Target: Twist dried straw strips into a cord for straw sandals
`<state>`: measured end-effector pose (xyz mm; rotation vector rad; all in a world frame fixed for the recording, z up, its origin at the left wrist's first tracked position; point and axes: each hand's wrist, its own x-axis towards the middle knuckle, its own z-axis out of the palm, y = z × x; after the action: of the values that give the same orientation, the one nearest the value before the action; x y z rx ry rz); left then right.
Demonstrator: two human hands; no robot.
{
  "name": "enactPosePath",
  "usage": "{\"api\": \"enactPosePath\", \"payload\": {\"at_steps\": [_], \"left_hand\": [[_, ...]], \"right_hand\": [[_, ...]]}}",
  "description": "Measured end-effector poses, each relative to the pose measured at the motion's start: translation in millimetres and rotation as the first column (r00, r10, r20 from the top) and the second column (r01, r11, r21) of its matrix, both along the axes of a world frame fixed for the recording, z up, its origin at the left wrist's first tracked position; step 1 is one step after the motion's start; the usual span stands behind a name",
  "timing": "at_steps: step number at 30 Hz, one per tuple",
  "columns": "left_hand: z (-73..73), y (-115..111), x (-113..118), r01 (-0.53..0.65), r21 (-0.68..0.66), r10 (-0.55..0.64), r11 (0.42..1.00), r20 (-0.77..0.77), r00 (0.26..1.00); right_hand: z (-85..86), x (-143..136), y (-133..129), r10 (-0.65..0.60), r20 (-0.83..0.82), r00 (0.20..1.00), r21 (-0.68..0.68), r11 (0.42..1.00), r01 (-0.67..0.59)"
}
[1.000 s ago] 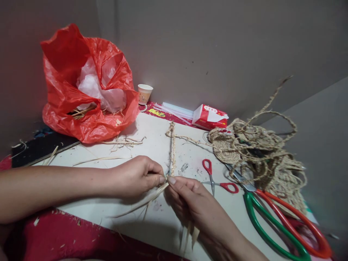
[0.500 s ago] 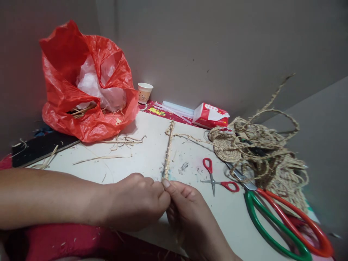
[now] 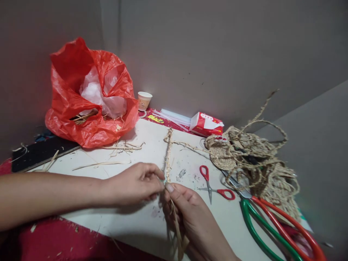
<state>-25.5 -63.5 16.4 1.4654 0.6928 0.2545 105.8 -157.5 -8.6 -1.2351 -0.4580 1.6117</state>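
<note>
A thin braided straw cord (image 3: 169, 156) runs up the white board and bends right toward a heap of braided rope (image 3: 263, 156). My right hand (image 3: 187, 214) pinches the cord's near end between thumb and fingers, and loose straw strands (image 3: 176, 228) hang below that grip. Just left of the same end is my left hand (image 3: 138, 183), its fingers curled with the tips close to the cord. Whether it pinches a strand cannot be made out.
A red plastic bag (image 3: 92, 134) stands at the back left, near a paper cup (image 3: 144, 101). Small red-handled scissors (image 3: 212, 189) and large green-and-red shears (image 3: 246, 197) lie right. A tissue pack (image 3: 206, 124) sits behind; straw scraps (image 3: 122, 146) lie left on the white board (image 3: 108, 217).
My left hand has loosened from a fist and turned, uncovering the strands below my right hand. The view has shifted slightly, so the background sits lower.
</note>
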Motion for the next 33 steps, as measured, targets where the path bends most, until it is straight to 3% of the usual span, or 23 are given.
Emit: {"api": "enactPosePath", "payload": {"at_steps": [1,3,8,13,17,21,25,28,31,33], "left_hand": [[-2.0,-0.7,2.3,0.051,-0.130,-0.054,0.990,-0.015,0.998],[-5.0,-3.1,4.3,0.076,-0.196,-0.083,0.978,-0.030,0.996],[-5.1,0.1,0.6,0.131,0.064,-0.127,0.989,-0.062,0.990],[-3.9,13.0,0.2,0.212,0.017,-0.211,0.977,-0.060,0.976],[-3.2,16.1,1.7,0.246,-0.125,-0.251,0.961,-0.019,0.968],[-5.7,14.8,2.6,0.242,-0.233,-0.244,0.942,0.020,0.970],[-9.4,12.8,3.2,0.196,-0.229,-0.201,0.953,0.001,0.980],[-12.1,11.4,2.6,0.195,-0.167,-0.203,0.967,-0.032,0.979],[-16.8,10.6,1.1,0.206,-0.073,-0.210,0.976,-0.051,0.976],[-20.2,9.6,0.4,0.199,-0.010,-0.199,0.980,-0.060,0.978]], "right_hand": [[-0.2,-0.1,0.1,0.010,0.007,1.000,0.010,1.000,-0.010],[-0.1,-0.5,0.0,0.022,0.025,0.999,0.018,1.000,-0.023],[2.0,3.6,0.8,0.124,0.083,0.989,-0.016,0.992,-0.123],[2.0,16.3,3.4,0.256,0.288,0.923,0.014,0.962,-0.271],[6.8,18.5,4.4,0.281,0.525,0.803,0.051,0.932,-0.360],[7.0,14.3,1.3,0.209,0.759,0.616,0.087,0.906,-0.415],[1.3,12.1,-2.5,0.153,0.904,0.399,0.053,0.885,-0.462],[2.6,13.8,-3.2,0.183,0.942,0.283,-0.026,0.877,-0.479],[9.9,17.6,-2.4,0.239,0.944,0.228,-0.102,0.868,-0.485],[15.2,18.7,-2.3,0.257,0.925,0.280,-0.097,0.872,-0.480]]}}
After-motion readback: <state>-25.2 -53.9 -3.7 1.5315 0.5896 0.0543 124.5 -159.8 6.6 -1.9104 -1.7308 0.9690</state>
